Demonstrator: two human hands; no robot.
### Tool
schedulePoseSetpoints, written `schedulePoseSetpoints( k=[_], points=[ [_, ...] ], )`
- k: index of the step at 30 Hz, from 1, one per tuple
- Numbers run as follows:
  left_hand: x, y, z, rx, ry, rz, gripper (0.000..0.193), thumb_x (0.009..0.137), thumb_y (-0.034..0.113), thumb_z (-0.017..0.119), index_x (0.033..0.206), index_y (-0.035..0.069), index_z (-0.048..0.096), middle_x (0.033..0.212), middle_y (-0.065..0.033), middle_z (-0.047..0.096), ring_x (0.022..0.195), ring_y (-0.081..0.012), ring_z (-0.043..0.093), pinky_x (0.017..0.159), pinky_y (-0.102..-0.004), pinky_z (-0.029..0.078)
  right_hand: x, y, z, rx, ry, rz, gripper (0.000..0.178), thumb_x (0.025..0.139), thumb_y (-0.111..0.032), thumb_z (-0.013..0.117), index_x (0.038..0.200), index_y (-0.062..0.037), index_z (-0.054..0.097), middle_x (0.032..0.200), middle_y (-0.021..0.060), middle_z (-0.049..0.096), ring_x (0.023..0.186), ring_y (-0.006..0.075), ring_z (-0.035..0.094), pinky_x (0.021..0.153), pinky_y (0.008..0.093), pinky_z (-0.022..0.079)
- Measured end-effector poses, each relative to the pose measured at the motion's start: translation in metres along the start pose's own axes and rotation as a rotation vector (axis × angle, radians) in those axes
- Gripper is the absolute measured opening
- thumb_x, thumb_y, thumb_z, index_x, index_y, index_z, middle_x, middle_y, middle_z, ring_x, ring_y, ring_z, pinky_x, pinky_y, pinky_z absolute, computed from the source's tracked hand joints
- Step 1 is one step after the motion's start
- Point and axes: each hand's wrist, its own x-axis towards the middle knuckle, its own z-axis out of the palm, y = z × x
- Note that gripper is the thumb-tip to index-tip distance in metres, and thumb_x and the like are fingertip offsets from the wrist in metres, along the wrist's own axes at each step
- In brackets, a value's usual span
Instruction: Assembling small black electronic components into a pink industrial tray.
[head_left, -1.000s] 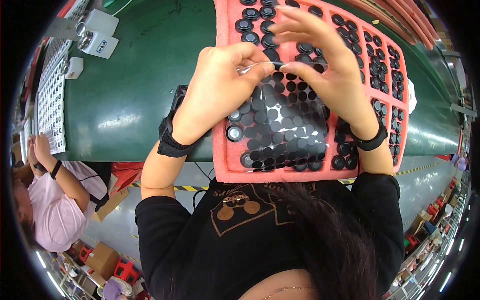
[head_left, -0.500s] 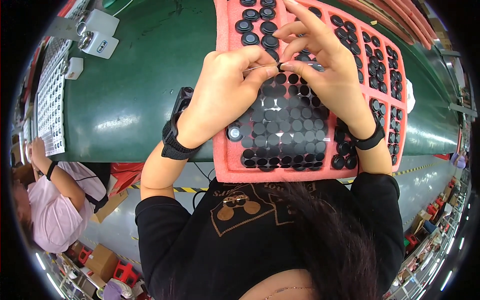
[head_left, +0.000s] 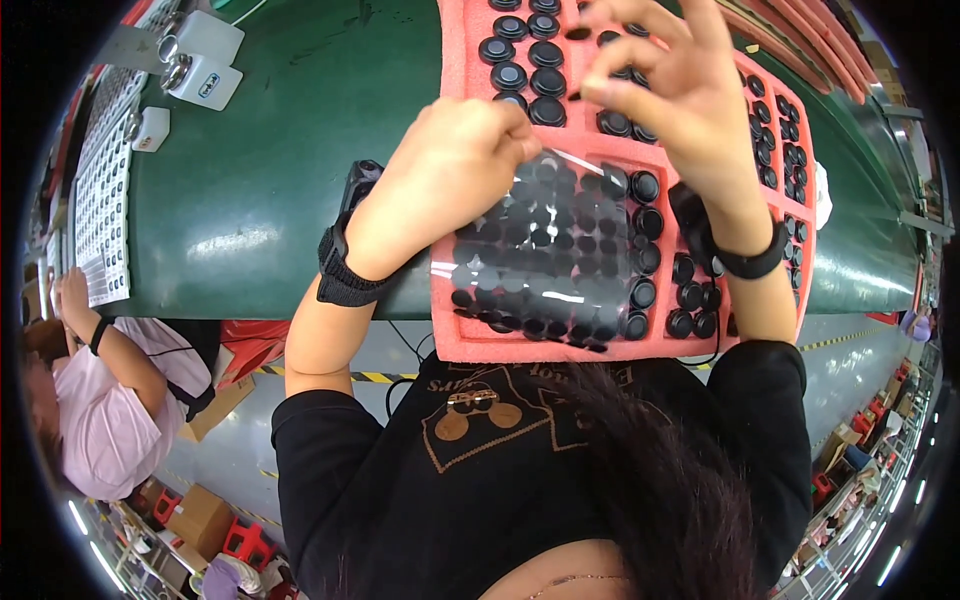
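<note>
Sheet: clear, covered in rows of black dots, it hung over the near left part of the pink tray.
Left hand: pinched the sheet's far edge, fingers closed.
Right hand: was raised right of it over the tray; a dark spot showed at the thumb tip, but whether anything was held could not be told.
Dark-topped caps: stood just right of the sheet and were perhaps done.
Grey-centred caps: sat far left and looked unfinished; with so many dots on the sheet, much seemed left.
Covered caps: were hard to make out beneath the sheet.
Blur and edge: fingers smeared; the tray's far end was cut off.
</note>
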Motion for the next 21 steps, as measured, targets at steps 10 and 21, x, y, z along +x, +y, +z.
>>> schedulePoseSetpoints(
  k=[10,21],
  points=[
    [-0.007,0.004,-0.003,0.234,-0.261,0.043,0.016,0.076,0.013,0.058,0.069,-0.001,0.061,0.064,-0.0199,0.058,0.067,-0.0343,0.059,0.061,-0.0404,0.047,0.048,0.066,-0.016,-0.061,-0.367,0.181,0.087,0.071,0.016,0.055,0.141,-0.0171,0.016,0.106,0.0122,0.048,0.078,0.0140,0.058,0.074,0.0264,0.051],
    [-0.009,0.006,-0.007,0.272,-0.263,0.050,0.020,0.076,0.016,0.059,0.067,-0.001,0.061,0.062,-0.0199,0.057,0.066,-0.0347,0.059,0.060,-0.0411,0.047,0.045,0.072,-0.012,-0.196,-0.301,0.353,0.089,0.070,0.018,0.052,0.141,-0.0184,0.015,0.109,0.0117,0.046,0.079,0.0142,0.059,0.076,0.0258,0.050]
  ],
)
